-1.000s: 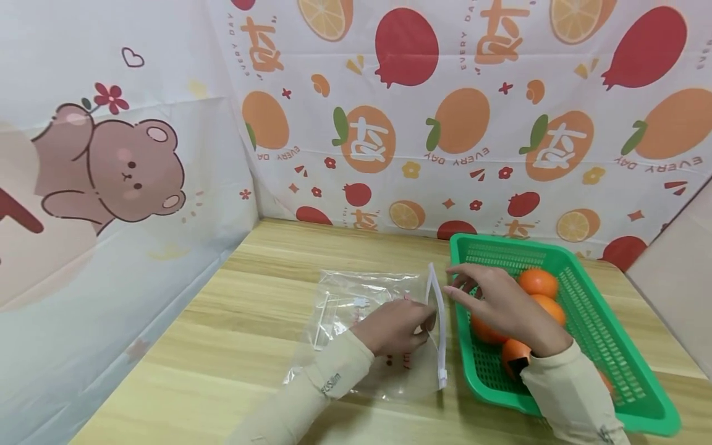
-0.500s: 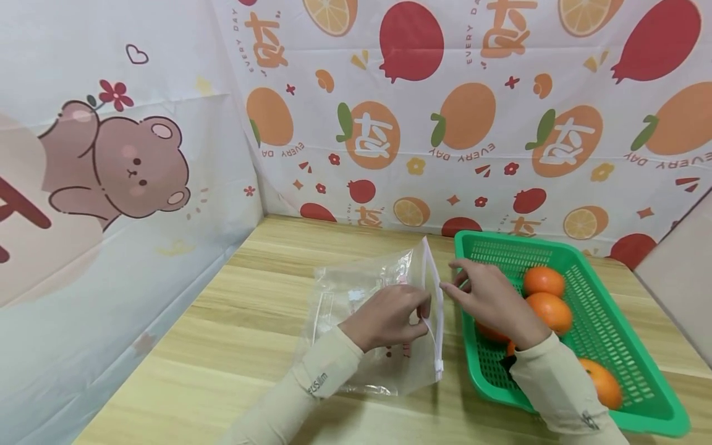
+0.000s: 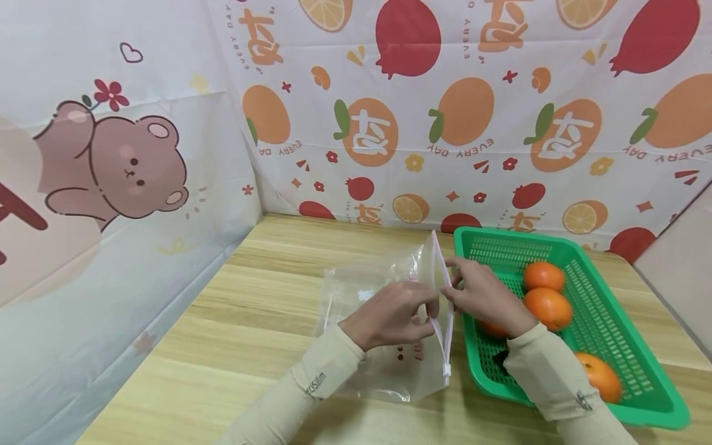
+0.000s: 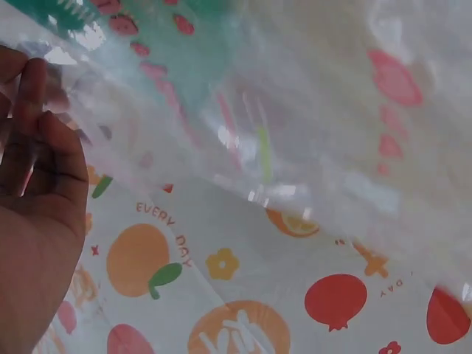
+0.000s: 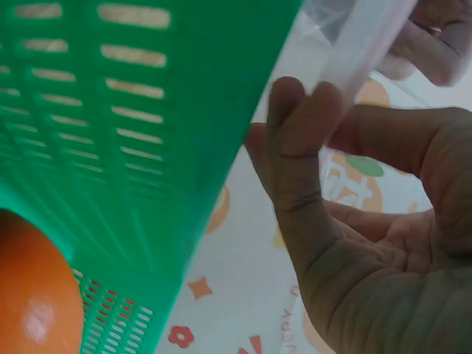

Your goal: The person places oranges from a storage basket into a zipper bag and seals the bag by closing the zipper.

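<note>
A clear zip bag point(image 3: 389, 377) with small red prints lies partly on the table, its mouth raised and parted toward the basket. My left hand point(image 3: 392, 314) pinches the near lip of that mouth between thumb and fingers. On the opposite lip, the white zip strip point(image 5: 369, 44) runs between the thumb and fingertips of my right hand point(image 5: 332, 206). A white slider point(image 3: 447, 369) sits at the strip's lower end. In the left wrist view, the see-through film fills much of the picture beside my left hand point(image 4: 37, 192).
A green perforated basket point(image 3: 589, 296) stands close on the right, its left rim beneath my right hand. Several oranges point(image 3: 547, 309) lie inside, one partly covered by that hand. Wood-patterned table point(image 3: 222, 334) extends left; a fruit-print cloth point(image 3: 411, 123) hangs behind.
My right hand has moved left from above the basket's rim and now grips the bag's far lip. The mouth has lifted and stands wider, while my left hand keeps its pinch.
</note>
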`<state>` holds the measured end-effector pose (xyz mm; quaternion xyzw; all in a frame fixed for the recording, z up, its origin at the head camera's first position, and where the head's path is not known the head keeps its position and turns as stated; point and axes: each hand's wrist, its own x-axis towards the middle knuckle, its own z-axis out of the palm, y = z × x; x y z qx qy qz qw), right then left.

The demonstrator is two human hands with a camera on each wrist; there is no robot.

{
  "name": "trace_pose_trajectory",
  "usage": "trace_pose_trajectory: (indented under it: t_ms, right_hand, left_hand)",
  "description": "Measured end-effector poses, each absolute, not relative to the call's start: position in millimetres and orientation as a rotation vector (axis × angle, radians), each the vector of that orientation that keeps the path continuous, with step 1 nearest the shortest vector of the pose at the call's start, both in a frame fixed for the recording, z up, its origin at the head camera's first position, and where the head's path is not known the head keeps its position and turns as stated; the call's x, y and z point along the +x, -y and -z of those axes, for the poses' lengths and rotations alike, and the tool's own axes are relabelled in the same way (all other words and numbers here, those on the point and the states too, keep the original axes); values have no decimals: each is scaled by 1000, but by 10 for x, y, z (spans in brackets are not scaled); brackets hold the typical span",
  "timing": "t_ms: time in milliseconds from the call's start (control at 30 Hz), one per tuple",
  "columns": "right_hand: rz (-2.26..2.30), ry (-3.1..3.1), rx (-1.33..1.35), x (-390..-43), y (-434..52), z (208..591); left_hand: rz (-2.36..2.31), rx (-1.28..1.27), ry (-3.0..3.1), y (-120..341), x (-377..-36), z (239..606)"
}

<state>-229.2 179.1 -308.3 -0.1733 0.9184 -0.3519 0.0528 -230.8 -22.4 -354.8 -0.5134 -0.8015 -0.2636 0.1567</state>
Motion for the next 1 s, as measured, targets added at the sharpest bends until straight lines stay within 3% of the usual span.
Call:
trace_pose_trajectory:
  t_ms: [200, 367, 600, 1000]
  right_hand:
    - [1211, -2748, -429, -2331, -1817, 3109]
    - [1425, -2628, -315, -2353, -1859, 3105]
    - [1607, -2465, -221, -2395, -1846, 3095]
    - [1565, -2724, -448, -2382, -1847, 3178]
  left_hand:
    - [1050, -1441, 2398, 170, -2298, 3526]
    - [1350, -1179, 2526, 92, -2322, 3482]
    - [1313, -942, 2579, -5, -2375, 3458]
    - [1256, -854, 2547, 55, -2444, 3369]
